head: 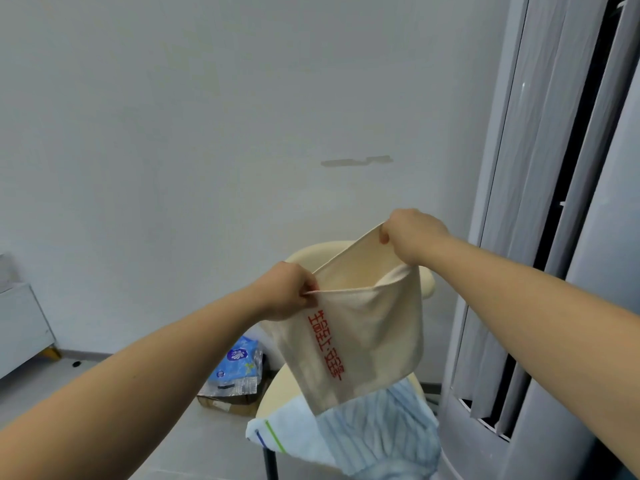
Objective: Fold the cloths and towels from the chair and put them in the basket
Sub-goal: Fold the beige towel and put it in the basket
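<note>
Grip is a two-hand pinch on the top edge of the cloth [367,341]: your left hand [291,292] nearer and lower, right hand [410,237] farther and higher, so the edge runs diagonally away and the cloth hangs below over the towels [374,434] on the chair [278,393]; basket not in view.

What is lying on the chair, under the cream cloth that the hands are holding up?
A light blue striped towel and a white towel lie on the chair. The cream cloth hides the rest of the seat.
</note>
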Motion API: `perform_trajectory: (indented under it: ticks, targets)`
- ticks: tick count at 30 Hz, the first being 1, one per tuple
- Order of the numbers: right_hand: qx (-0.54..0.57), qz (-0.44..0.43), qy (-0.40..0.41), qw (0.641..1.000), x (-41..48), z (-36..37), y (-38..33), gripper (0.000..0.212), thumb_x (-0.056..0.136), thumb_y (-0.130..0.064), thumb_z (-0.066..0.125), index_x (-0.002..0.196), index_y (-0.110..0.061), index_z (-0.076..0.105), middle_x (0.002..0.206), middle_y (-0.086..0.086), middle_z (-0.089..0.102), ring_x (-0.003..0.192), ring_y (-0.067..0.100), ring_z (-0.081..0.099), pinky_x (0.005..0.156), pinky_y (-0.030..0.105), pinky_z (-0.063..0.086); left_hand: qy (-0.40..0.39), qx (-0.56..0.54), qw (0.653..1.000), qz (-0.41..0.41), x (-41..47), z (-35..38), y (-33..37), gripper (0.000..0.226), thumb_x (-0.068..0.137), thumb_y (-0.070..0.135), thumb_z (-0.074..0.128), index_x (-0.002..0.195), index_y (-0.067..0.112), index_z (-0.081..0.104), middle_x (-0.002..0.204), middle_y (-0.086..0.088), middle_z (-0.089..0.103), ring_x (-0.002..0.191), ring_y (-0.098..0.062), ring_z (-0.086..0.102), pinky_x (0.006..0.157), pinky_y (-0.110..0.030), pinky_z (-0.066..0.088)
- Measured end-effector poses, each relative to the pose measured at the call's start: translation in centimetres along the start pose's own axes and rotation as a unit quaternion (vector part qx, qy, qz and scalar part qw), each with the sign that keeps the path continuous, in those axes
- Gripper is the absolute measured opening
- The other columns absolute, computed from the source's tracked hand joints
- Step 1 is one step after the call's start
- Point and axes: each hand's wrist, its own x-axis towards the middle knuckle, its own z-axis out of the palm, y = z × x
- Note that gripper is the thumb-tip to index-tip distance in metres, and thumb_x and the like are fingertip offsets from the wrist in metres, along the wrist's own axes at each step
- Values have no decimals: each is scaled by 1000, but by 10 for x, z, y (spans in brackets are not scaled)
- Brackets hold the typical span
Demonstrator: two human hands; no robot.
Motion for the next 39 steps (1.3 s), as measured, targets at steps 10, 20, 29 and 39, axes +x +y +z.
perform_trajectory:
  ticks: [10,20,29,39]
  targets:
    - [22,167,-58,984,9,15,19,11,84,-4,49,86,-14,52,98,7,55,89,32,57,76,34,45,-57,75,995,-23,-5,-7,-29,18,90,25,62,102,21,75,93,1,73,88,-19,64,80,-30,52]
    - [83,265,-257,926,6,20,31,17,89,-3,44,78,-4,57,66,11,54,52,21,45,48,26,38,-1,106,994,-35,-6,-23,-44,31,86,48,69,88,18,77,78,-1,69,80,-19,61,74,-35,55]
    - [148,300,-184,924,10,36,42,24,89,-5,51,66,-7,53,68,12,62,62,24,53,63,30,44,-7,185,982,22,-13,-25,-27,55,87,59,62,57,18,42,64,0,52,65,-19,49,57,-30,41]
    - [63,291,-163,941,-2,38,46,12,88,-13,58,78,-9,53,99,9,54,91,31,54,76,37,44,16,159,985,66,-18,-29,-32,28,99,41,52,91,17,63,87,2,60,83,-19,56,73,-35,49]
